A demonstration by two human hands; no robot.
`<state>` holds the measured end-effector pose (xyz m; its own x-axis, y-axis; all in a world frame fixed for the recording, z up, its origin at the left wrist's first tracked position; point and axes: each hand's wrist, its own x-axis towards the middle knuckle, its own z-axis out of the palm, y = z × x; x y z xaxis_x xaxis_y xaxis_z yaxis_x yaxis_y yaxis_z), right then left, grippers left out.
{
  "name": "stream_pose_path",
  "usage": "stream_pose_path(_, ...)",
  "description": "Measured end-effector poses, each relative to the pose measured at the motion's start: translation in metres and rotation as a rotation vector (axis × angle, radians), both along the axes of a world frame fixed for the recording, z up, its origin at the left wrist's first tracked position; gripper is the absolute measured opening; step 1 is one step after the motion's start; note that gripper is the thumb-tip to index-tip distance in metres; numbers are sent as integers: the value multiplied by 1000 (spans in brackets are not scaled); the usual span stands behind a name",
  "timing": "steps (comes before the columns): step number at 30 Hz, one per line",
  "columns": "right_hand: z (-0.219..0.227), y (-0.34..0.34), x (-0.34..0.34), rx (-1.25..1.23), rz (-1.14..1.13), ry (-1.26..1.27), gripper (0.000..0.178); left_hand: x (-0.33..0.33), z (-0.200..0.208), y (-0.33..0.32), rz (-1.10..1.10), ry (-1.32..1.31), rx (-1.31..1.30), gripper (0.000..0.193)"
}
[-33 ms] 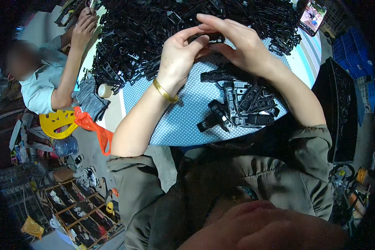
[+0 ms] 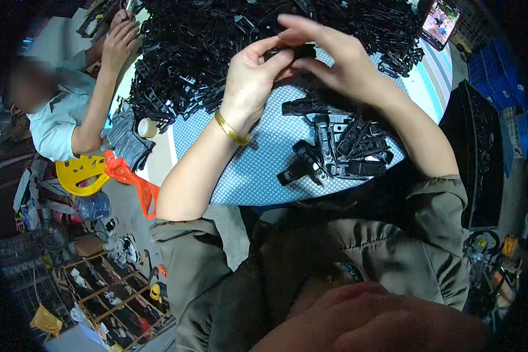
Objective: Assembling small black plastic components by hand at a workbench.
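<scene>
A small black plastic part [image 2: 305, 51] is held up over the near edge of a heap of like parts. My left hand [image 2: 249, 73], with a gold bangle at the wrist, pinches it between thumb and fingers. Around its other end curves my right hand [image 2: 343, 61], thumb below and a finger along the top, forefinger raised and slightly blurred. The grip hides much of the part. Below my right hand, several black clip-like assemblies [image 2: 352, 138] with metallic pieces lie on the dotted blue-white tablecloth [image 2: 246, 176].
The black heap [image 2: 188, 53] covers the table's far side. A phone [image 2: 440, 24] stands at far right. At left sit a co-worker [image 2: 64, 111], a roll of tape [image 2: 148, 127], grey cloth [image 2: 129, 135] and a red bag [image 2: 132, 176]. A dark tray [image 2: 475, 158] stands at right.
My right forefinger has lifted and the hand has shifted slightly around the part. My left hand keeps its pinch, almost unmoved.
</scene>
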<state>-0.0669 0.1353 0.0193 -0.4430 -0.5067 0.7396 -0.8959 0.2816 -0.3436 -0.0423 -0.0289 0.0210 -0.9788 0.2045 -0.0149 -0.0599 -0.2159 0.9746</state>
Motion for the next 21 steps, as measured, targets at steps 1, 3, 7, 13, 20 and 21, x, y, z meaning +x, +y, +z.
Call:
stream_pose_path(1,-3,2,-7,-56,30,-138,62,-1,-1,-1,-2,40,0,30)
stream_pose_path(3,-7,8,-16,-93,-29,-331,46,-3,-1,-3,-7,82,1,31)
stream_pose_path(7,6,20,-19,66,36,-750,26,-3,2,-7,-63,148,-31,37)
stream_pose_path(13,-2,29,-34,-57,49,-722,18,2,5,2,-115,123,62,36)
stream_pose_path(20,10,-14,-49,119,-321,266,32,13,-3,8,-492,782,-565,22)
stream_pose_path(21,8,-13,-49,119,-326,267,32,15,-2,9,-538,849,-564,23)
